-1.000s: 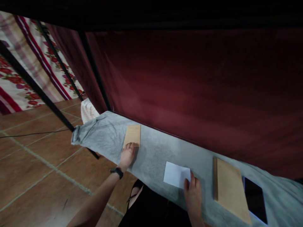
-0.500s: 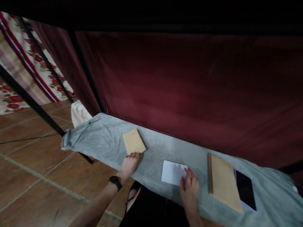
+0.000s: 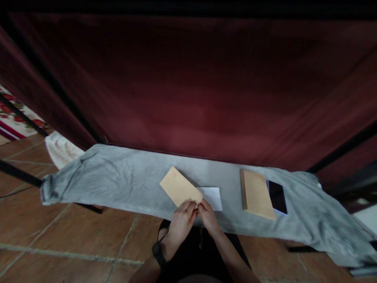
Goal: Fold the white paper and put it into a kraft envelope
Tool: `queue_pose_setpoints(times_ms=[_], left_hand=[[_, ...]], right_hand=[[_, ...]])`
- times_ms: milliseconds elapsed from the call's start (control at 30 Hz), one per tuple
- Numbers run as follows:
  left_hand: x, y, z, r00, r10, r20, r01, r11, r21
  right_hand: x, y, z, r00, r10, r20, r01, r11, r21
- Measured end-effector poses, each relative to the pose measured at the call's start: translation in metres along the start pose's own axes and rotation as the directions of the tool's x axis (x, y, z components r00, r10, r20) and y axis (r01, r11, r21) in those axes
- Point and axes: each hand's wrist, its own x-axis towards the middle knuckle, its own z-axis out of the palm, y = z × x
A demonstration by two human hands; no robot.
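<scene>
A tan paper envelope (image 3: 179, 185) is tilted over the grey cloth, its near end pinched by my left hand (image 3: 183, 220). My right hand (image 3: 207, 215) meets the left one at the envelope's lower right corner, its fingers closed on that edge. Partly beneath the envelope lies a white sheet of paper (image 3: 214, 197), flat on the cloth. The fingertips of both hands overlap, so their exact grip is hidden.
On the grey cloth (image 3: 132, 177) to the right sits a stack of tan envelopes (image 3: 257, 194), with a dark-screened phone or tablet (image 3: 277, 197) beside it. A dark red curtain (image 3: 188, 98) hangs behind the cloth-covered surface. Black metal poles (image 3: 55, 86) frame the place.
My left hand has lifted the envelope and brought it right, partly over the white sheet. My right hand has left the sheet and moved onto the envelope. The head view has turned.
</scene>
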Motion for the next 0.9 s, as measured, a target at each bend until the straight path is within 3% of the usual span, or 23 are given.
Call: queue_pose_setpoints(times_ms=[133, 233, 367, 567, 667, 767, 900], left_hand=[[0.006, -0.026, -0.007, 0.988, 0.154, -0.025, -0.153, 0.987, 0.05], [0.021, -0.045, -0.015, 0.971, 0.227, 0.078, -0.235, 0.963, 0.131], [0.046, -0.059, -0.021, 0.923, 0.309, 0.228, -0.349, 0.924, 0.158], [0.072, -0.054, -0.021, 0.856, 0.382, 0.349, -0.448, 0.885, 0.128], [0.072, -0.049, -0.017, 0.865, 0.381, 0.325, -0.44, 0.889, 0.128], [0.068, -0.047, -0.013, 0.88, 0.376, 0.29, -0.425, 0.896, 0.13], [0.064, -0.046, -0.009, 0.897, 0.372, 0.237, -0.411, 0.9, 0.142]], right_hand=[[0.0, 0.008, -0.016, 0.997, 0.038, -0.07, -0.039, 0.999, -0.008], [0.001, 0.01, -0.026, 0.997, 0.029, -0.074, -0.031, 0.999, -0.015], [0.003, 0.004, -0.042, 0.999, 0.004, 0.032, -0.003, 0.999, -0.043], [0.005, -0.002, -0.065, 0.997, 0.051, 0.064, -0.044, 0.993, -0.107], [0.006, 0.001, -0.069, 0.999, 0.04, -0.005, -0.041, 0.99, -0.132], [0.005, 0.003, -0.071, 0.995, 0.005, -0.101, -0.034, 0.957, -0.287], [-0.004, -0.001, -0.071, 0.962, -0.152, -0.226, -0.014, 0.802, -0.598]])
